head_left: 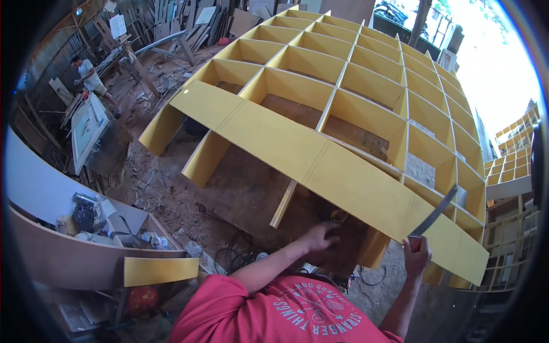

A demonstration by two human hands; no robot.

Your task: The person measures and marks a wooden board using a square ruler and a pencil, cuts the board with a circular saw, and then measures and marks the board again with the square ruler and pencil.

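My right hand grips the red handle of a long, flat grey blade, a saw or a file; I cannot tell which. The blade points up and away, over the right part of a long yellow board. That board lies along the near edge of a big yellow wooden grid frame. My left hand is held below the board's near edge, its fingers apart and nothing visible in them. Close beyond its fingertips is a small round yellowish thing, too dark to name.
At the left stands an open-topped wooden box with bottles and bags, a yellow offcut on its side. A wooden strip juts out under the board. Scraps litter the floor. A co-worker stands far left beside a white panel.
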